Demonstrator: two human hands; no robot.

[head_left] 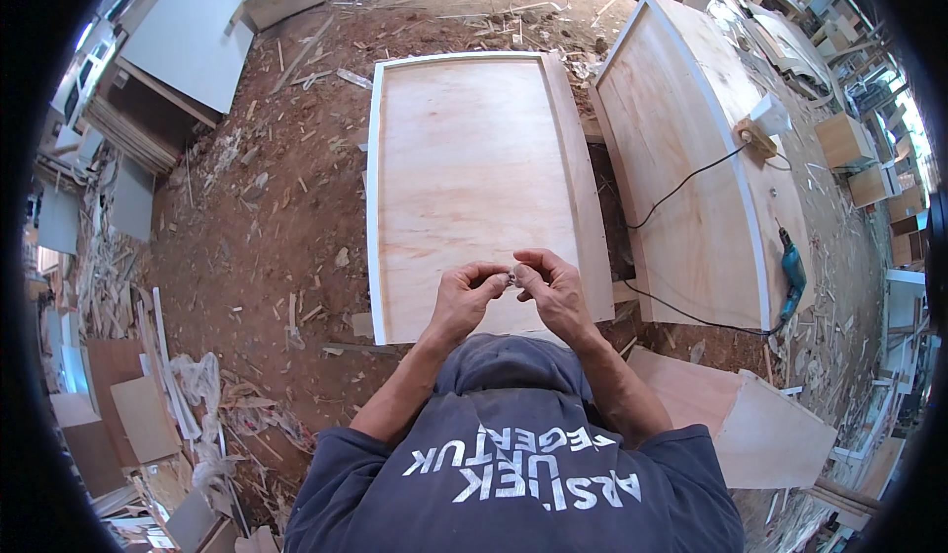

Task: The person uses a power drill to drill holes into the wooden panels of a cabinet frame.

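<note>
Close together over the near end of a shallow wooden panel box (pixel 474 158), my two hands meet at the fingertips. Thumb and fingers of my left hand (pixel 464 298) are pinched on a tiny dark piece, too small to name. My right hand (pixel 555 294) pinches at the same spot from the other side, its index finger bent over the top. The box lies flat, with a raised rim and white edging along its left and far sides.
A second wooden cabinet (pixel 681 168) stands at the right, with a teal power drill (pixel 792 276), its black cord and a small wooden block (pixel 755 138) on it. A pale board (pixel 731 415) lies at the lower right. Wood scraps litter the dirt floor (pixel 257 227); white-faced boards (pixel 193 35) lean far left.
</note>
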